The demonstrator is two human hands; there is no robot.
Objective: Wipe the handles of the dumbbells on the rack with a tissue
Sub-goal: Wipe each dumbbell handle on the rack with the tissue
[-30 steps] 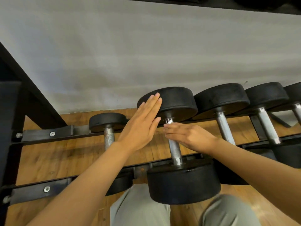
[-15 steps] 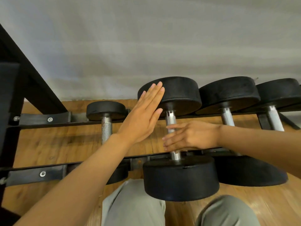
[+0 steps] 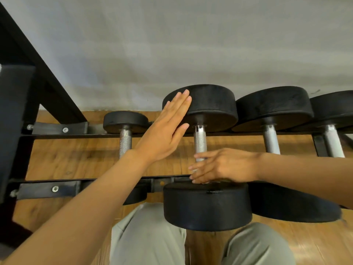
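Note:
Black round-headed dumbbells with knurled steel handles lie across a black rack. My left hand is flat, its straight fingers pressing the side of the far head of the middle dumbbell. My right hand reaches in from the right and its fingers wrap the lower end of that dumbbell's handle, just above the near head. A sliver of white shows under the fingers; the tissue is otherwise hidden.
A small dumbbell sits to the left, and larger ones crowd the right. The rack's black slanted upright stands at far left. A grey wall backs the rack over wooden floor. My knees are below.
My right hand has slid down the handle from its middle to its lower end. The left hand stays flat against the far head.

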